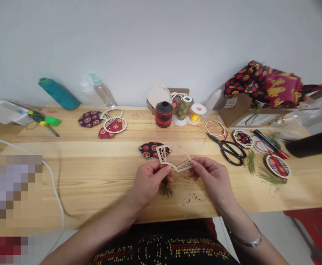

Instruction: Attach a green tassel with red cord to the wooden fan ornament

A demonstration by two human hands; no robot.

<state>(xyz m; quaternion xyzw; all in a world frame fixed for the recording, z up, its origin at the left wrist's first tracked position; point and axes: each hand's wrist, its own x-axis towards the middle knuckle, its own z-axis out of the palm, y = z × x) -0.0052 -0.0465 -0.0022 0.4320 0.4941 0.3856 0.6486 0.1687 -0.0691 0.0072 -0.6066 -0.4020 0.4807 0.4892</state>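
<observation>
Between my two hands I hold a fan-shaped wooden frame with cut-out lattice corners, tilted above the table. My left hand pinches its lower left edge, and a dark green tassel hangs below those fingers. My right hand pinches the lower right corner between thumb and fingers. Just behind the frame lies a fan-shaped patterned fabric piece, partly covered by it in view. A bit of yellow thread shows near the frame's lower edge.
Black-handled scissors and finished ornaments with tassels lie to the right. Thread spools stand at the back beside a cardboard box topped with fabric. More frames lie left. A white cable crosses the left side.
</observation>
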